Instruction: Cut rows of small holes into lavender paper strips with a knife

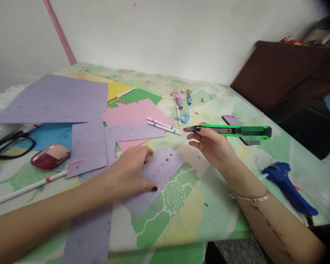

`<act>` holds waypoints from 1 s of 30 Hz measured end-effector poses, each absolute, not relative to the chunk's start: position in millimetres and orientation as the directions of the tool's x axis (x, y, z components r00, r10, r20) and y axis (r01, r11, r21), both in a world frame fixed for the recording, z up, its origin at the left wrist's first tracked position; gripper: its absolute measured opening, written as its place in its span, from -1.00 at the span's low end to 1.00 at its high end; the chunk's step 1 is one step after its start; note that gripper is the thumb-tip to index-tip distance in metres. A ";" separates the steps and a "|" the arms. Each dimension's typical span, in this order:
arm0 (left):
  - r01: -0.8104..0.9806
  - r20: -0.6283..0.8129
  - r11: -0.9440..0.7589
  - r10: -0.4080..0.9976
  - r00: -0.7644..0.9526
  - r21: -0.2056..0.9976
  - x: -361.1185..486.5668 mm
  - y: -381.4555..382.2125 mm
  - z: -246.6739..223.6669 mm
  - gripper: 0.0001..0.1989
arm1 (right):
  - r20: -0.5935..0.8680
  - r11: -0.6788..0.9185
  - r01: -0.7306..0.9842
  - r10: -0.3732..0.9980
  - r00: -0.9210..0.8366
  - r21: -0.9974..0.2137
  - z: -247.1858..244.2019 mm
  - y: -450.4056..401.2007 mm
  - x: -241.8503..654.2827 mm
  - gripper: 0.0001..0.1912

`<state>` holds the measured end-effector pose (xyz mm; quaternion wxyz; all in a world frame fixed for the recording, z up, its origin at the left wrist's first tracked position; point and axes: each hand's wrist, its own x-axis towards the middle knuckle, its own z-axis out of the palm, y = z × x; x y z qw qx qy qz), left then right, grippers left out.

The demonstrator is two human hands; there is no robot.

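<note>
The lilac paper piece (165, 174) looked light and thin, likely to bend, crease or slide easily, so it would be best held flat by its edges, clear of the small pink and dark spots; you couldn't tell whether those were holes or marks. The green-and-black box cutter (220, 130) seemed light but rigid, and safest held by the handle, well behind the tip.

The paper lay on the patterned tablecloth (191, 216), partly beneath your left hand (133, 167) and reaching out to its right. That hand was open, thumb and fingers spread over the paper; how firmly it pressed couldn't be told. Your right hand (210, 141) gripped the cutter near its front end, above the table and apart from the paper, with the handle extending rightward in front of the phone (228, 120).
</note>
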<state>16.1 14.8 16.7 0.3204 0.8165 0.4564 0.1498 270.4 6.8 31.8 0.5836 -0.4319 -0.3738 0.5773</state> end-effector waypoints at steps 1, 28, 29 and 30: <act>0.637 -0.056 -0.367 0.838 0.542 0.678 15.8 16.3 17.7 -0.50 | -0.060 -0.033 -0.356 0.996 0.064 -0.934 31.9 6.8 270.4 -0.94; 0.475 0.666 -0.865 0.259 0.700 -0.163 -17.9 3.1 22.0 -0.53 | -0.050 -0.143 -0.266 0.943 -0.328 -0.953 33.1 -17.5 248.2 -0.81; 0.501 0.679 -0.853 0.280 0.678 -0.148 -17.0 2.8 21.3 -0.56 | -0.031 -0.119 -0.259 0.947 -0.320 -0.958 33.9 -18.2 247.4 -0.81; 0.524 0.693 -0.843 0.304 0.653 -0.124 -15.6 2.6 20.1 -0.59 | -0.012 -0.096 -0.254 0.949 -0.314 -0.963 34.6 -18.8 246.9 -0.82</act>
